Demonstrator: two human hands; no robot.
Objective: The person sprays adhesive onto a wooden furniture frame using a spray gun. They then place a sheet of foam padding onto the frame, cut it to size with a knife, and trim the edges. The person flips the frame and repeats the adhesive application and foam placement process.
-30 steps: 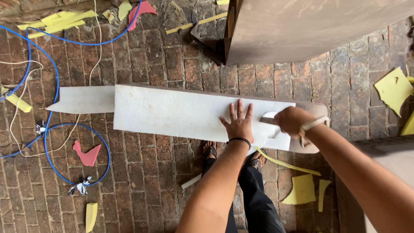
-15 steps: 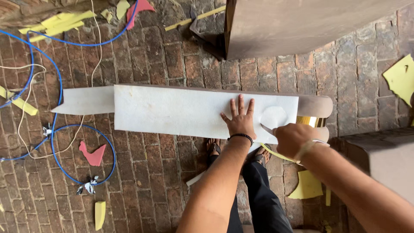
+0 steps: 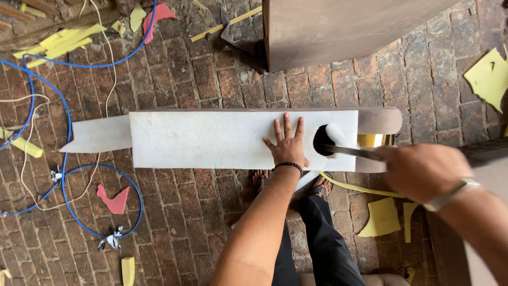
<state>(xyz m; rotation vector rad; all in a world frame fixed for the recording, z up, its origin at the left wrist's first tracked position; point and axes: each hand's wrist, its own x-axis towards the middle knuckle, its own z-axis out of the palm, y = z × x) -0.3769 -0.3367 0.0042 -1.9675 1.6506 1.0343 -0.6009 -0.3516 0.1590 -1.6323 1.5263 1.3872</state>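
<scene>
A long white felt-like sheet [image 3: 211, 139] lies across a brown board [image 3: 378, 119] above the brick floor. My left hand [image 3: 288, 143] presses flat on the sheet, fingers spread, a dark band on its wrist. My right hand [image 3: 423, 170] grips a thin dark blade tool [image 3: 346, 151] whose tip reaches a round hole [image 3: 321, 142] cut in the sheet. A loose white flap [image 3: 337, 135] curls up at the hole's right edge. A shiny gold piece [image 3: 373, 140] shows below the board near the right hand.
Blue cable [image 3: 66, 175] and white cord loop over the bricks at left. Yellow foam scraps [image 3: 489, 77] and red scraps [image 3: 114, 201] lie scattered. A large brown panel [image 3: 344, 29] stands at top. My legs and sandalled feet [image 3: 317, 222] are below the sheet.
The right hand pulled back to the right from the sheet. A round cutout that lay flat now shows as a dark hole with a lifted flap, the blade tip at it.
</scene>
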